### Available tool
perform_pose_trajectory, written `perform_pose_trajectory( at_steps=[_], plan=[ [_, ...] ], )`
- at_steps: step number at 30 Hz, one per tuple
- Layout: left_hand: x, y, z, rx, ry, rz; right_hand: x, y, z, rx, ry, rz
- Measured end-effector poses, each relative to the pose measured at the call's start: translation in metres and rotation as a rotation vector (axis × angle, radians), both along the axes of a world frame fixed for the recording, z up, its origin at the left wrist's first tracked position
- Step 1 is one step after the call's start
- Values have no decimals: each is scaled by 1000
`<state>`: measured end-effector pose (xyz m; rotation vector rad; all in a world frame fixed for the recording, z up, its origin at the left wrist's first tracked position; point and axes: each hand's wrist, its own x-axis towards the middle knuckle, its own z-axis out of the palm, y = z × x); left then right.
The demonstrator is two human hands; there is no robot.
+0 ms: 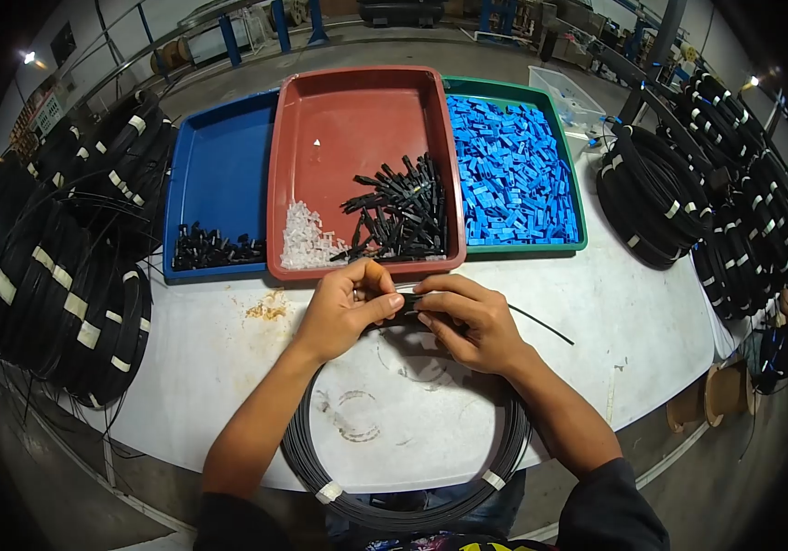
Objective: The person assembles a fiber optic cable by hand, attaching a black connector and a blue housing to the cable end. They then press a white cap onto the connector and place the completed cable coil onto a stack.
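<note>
A coil of black cable (300,450), bound with white tape, hangs over the table's front edge and reaches up to both hands. My left hand (350,308) is closed, thumb and fingers pinching a small black piece (409,303) at the top of the coil. Against the same piece, from the right, my right hand (469,317) has its fingers closed. A loose black cable end (545,326) sticks out to the right beyond my right hand. The fingers hide most of the black piece.
Behind the hands are a red tray (357,110) with black and clear parts, a blue tray (219,156) with black parts, and a green tray (570,174) of blue pieces. Cable coils stand left (45,275) and right (655,197) on the white table (219,386).
</note>
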<state>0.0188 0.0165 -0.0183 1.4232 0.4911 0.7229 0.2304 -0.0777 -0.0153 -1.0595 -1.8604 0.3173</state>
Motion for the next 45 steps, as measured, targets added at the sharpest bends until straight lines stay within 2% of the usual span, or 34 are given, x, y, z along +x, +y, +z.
perform_pose_trajectory(
  at_steps=[2,4,5,6,8,9,14,20,27,29,36,41,45],
  plan=[
    [1,-4,1,-15,-3,0,-1,-1,-1,19,-9,4],
    [2,-10,4,161,92,26,0,-1,0,18,-30,-4],
    [1,-12,6,348,181,71,-1,-1,0,15,-31,-4],
    [1,-14,9,344,179,70,-1,-1,-1,9,-30,-20],
    [5,-19,12,926,157,165,-1,-1,-2,-5,-32,-38],
    [6,-18,10,1049,141,176,-1,-1,-1,6,-54,-20],
    [0,-15,5,1004,215,157,-2,-1,1,21,-128,24],
    [2,-18,8,826,142,217,0,-2,2,-15,-53,-6],
    [-1,-12,5,858,123,231,-1,-3,3,-43,-155,47],
    [-1,-15,7,730,116,238,0,-4,3,-58,-144,39],
    [-2,-16,8,716,151,262,-2,-1,2,-21,-122,6],
    [-2,-19,5,597,142,292,-1,-2,2,-25,-132,19],
    [-5,-16,0,676,177,301,-1,0,0,-14,-113,5]
  ],
)
